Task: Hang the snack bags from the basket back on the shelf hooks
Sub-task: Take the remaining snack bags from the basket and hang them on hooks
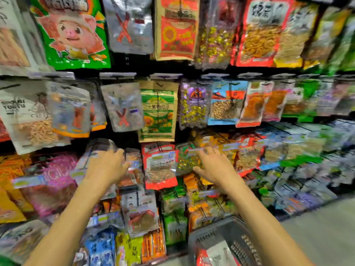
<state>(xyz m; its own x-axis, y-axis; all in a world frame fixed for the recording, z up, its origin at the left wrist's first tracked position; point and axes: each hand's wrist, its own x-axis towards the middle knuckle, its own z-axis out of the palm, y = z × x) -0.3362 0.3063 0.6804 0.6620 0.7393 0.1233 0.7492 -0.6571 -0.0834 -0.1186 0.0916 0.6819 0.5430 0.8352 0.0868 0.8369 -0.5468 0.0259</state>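
The pig bag [71,33] is bright green, with a pink cartoon pig and orange-red trim. The silver bag [127,24] next to it carries a red X. The sunflower bag [175,29] is tan kraft with a red panel and a yellow flower. The green-panel bag [158,110] is tan with green and yellow print. The white bag [28,116] has a dark line-drawn squid. The speckled bag [187,160] is green flecked with gold. The red-edged bag [160,166] has a clear window. The basket [221,227] is grey with slotted walls.

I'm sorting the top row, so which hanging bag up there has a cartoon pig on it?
The green bag at the upper left, the only one showing a pink cartoon pig; the silver bag right of it shows a red X instead.
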